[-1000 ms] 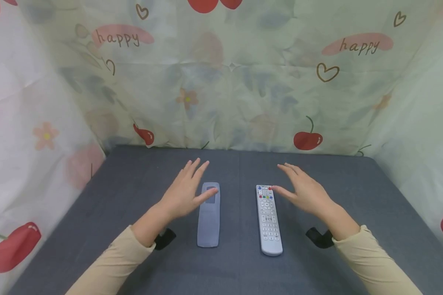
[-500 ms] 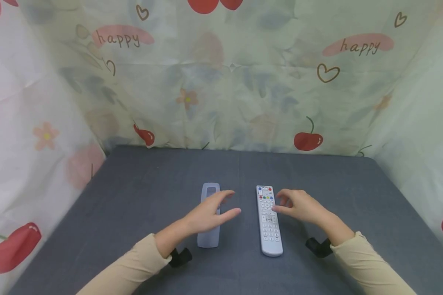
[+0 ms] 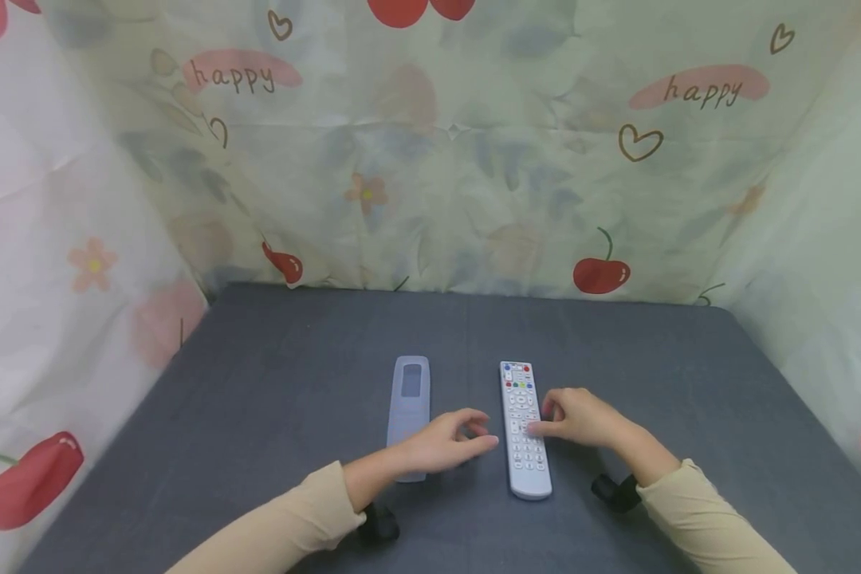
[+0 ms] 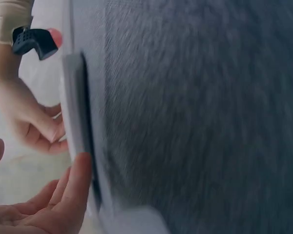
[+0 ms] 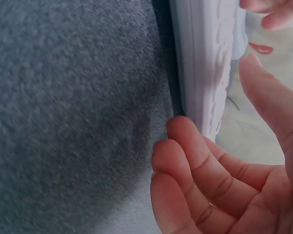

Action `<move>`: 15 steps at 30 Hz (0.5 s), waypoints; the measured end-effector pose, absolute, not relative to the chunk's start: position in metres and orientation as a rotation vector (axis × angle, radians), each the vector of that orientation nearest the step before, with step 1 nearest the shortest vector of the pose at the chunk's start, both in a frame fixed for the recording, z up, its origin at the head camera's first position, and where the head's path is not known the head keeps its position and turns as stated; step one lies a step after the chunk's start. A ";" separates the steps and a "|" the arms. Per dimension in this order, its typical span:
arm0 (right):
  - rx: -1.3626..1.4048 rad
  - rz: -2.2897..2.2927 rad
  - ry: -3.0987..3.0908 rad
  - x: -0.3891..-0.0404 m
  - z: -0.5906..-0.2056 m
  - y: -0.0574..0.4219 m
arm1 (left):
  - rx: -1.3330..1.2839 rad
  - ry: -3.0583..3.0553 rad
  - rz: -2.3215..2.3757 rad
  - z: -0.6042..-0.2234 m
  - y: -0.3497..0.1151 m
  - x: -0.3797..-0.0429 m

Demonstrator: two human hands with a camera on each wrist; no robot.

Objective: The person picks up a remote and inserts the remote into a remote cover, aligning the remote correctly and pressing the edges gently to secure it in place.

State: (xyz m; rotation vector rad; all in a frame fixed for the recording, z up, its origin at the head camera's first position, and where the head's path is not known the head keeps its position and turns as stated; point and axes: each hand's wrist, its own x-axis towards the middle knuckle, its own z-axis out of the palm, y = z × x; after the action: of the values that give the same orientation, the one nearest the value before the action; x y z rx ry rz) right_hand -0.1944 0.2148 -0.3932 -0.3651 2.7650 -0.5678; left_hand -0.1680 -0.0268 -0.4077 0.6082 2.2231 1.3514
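Head: white remote (image 3: 520, 406) lies face up on dark table (image 3: 294, 359) between left hand (image 3: 441, 442) and right hand (image 3: 581, 416); left overlaps a grey-blue slab (image 3: 410, 418) (maybe another remote, face unclear). Best, I'd judge: fingertips low on both side edges, off the buttons. Left wrist: fingers near remote's edge, thumb well apart, no grasp; contact unclear. Right wrist: fingers bent by its side, wide thumb gap, nothing pinched.

Brown lettering reading "happy" on the left pink patch (image 3: 244, 72) of the patterned curtain (image 3: 466, 199), "happy" again on the right pink patch (image 3: 699, 86), markings on the white remote (image 3: 520, 402) seemingly too small to read.
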 end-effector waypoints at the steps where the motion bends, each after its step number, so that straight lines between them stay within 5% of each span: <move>1: -0.356 -0.574 2.757 -0.195 -0.394 0.215 | 0.589 2.198 1.376 -0.410 -0.024 -0.168; 15: -0.409 -0.704 2.659 -0.196 -0.403 0.216 | 0.348 1.907 1.579 -0.421 0.001 -0.161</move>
State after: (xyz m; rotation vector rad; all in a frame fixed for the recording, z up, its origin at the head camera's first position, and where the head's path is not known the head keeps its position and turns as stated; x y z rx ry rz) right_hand -0.1965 0.2165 -0.4034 -0.4092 2.6589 -0.7042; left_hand -0.1614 0.0007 -0.4206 0.3477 1.9069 1.5789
